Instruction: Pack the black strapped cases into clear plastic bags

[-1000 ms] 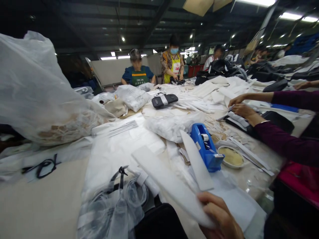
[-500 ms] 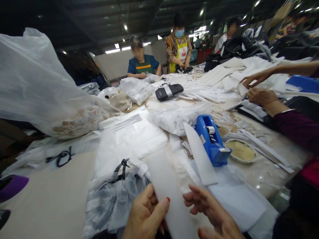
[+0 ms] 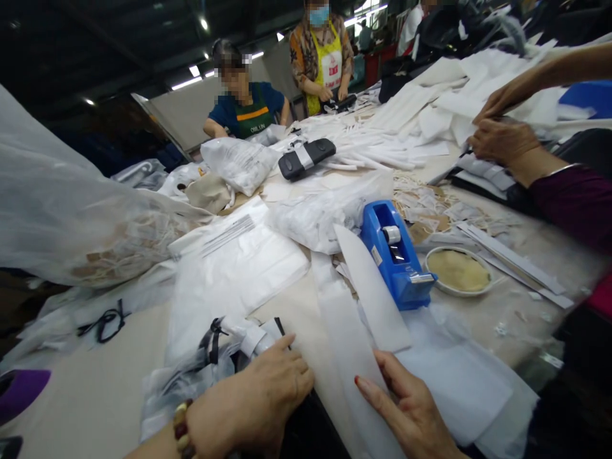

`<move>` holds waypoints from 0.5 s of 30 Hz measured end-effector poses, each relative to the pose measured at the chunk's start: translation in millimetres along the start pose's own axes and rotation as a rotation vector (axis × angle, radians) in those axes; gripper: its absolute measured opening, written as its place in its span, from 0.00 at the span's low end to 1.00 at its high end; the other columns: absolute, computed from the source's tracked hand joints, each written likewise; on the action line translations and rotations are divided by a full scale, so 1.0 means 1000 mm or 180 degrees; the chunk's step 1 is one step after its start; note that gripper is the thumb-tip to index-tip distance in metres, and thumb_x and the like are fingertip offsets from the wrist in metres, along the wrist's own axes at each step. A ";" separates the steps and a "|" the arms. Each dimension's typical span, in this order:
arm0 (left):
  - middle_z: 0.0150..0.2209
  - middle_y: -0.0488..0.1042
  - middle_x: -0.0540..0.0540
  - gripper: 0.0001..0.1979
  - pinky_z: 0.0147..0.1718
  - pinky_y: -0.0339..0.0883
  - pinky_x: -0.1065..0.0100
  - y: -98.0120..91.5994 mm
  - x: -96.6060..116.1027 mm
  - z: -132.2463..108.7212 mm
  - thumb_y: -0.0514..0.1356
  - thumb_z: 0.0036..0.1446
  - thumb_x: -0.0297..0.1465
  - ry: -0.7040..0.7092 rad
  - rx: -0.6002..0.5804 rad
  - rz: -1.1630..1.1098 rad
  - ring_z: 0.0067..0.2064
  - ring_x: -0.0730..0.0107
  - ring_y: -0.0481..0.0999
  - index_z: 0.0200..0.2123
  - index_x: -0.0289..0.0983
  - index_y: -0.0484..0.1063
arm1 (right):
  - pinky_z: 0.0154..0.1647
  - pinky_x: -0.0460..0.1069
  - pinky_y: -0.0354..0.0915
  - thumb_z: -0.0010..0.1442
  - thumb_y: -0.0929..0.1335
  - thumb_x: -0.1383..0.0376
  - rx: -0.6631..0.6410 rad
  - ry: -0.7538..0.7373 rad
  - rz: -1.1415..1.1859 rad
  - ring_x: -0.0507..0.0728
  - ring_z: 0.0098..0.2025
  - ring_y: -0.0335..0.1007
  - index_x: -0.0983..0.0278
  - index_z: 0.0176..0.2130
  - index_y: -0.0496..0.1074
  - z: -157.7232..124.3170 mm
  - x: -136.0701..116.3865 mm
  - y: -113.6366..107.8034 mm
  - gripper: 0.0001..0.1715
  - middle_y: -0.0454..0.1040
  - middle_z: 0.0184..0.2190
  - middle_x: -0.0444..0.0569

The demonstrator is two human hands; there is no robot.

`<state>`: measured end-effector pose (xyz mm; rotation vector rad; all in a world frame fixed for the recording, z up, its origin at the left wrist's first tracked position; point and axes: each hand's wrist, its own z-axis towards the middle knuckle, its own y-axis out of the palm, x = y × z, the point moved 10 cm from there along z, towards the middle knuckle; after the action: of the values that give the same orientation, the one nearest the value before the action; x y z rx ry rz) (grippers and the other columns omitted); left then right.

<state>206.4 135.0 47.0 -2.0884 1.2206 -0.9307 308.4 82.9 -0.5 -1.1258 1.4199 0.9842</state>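
Note:
My right hand [image 3: 408,405] pinches the edge of a long white foam strip [image 3: 354,357] at the bottom centre, thumb on top. My left hand [image 3: 268,389], with a bead bracelet [image 3: 182,430] at its wrist, lies palm down over a black item [image 3: 313,433]; its fingertips are partly hidden, and its grip is unclear. Beside it is a clear plastic-wrapped bundle [image 3: 205,366] with black straps. A second white foam piece [image 3: 373,287] leans against the blue tape dispenser [image 3: 396,255].
Flat plastic bags [image 3: 239,268] lie left of centre. A round dish [image 3: 459,271] stands right of the dispenser. A co-worker's hands [image 3: 507,140] work at the right. A big translucent sack [image 3: 71,197] stands at the left. Two people are across the table.
The foam strip has passed from my left hand to my right. My left hand has come down over the black item beside the bundle. The view has shifted slightly.

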 end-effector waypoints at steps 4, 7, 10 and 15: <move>0.43 0.72 0.43 0.17 0.56 0.53 0.58 0.001 0.006 0.004 0.63 0.45 0.28 0.0138 0.0202 0.0168 0.48 0.60 0.70 0.42 0.35 0.68 | 0.41 0.48 0.67 0.60 0.62 0.58 -0.0056 -0.0195 -0.0327 0.56 0.39 0.71 0.63 0.42 0.68 0.000 0.000 0.001 0.14 0.74 0.35 0.48; 0.42 0.72 0.42 0.16 0.54 0.55 0.60 -0.007 0.012 -0.004 0.58 0.48 0.24 0.0167 0.0572 0.0418 0.45 0.61 0.70 0.43 0.34 0.67 | 0.40 0.48 0.67 0.60 0.61 0.57 -0.0143 -0.0238 -0.0510 0.56 0.37 0.71 0.63 0.43 0.67 0.002 0.007 0.003 0.15 0.74 0.33 0.49; 0.41 0.72 0.43 0.17 0.55 0.53 0.59 -0.013 0.017 -0.010 0.56 0.49 0.21 0.0220 0.0763 0.0626 0.45 0.62 0.69 0.45 0.35 0.67 | 0.39 0.48 0.67 0.60 0.61 0.56 -0.0191 -0.0168 -0.0593 0.56 0.35 0.71 0.63 0.42 0.68 0.004 0.015 0.007 0.16 0.73 0.31 0.48; 0.34 0.72 0.47 0.04 0.48 0.55 0.61 -0.012 0.016 -0.006 0.56 0.54 0.25 0.0338 0.0898 0.0863 0.37 0.65 0.68 0.33 0.36 0.69 | 0.40 0.48 0.65 0.58 0.62 0.56 -0.0403 0.0129 -0.0743 0.56 0.37 0.71 0.61 0.43 0.68 0.009 0.021 0.017 0.15 0.74 0.34 0.48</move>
<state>213.2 125.6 63.6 -1.6271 1.3028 -1.0293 293.7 92.7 -22.3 -1.3779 1.2382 0.8980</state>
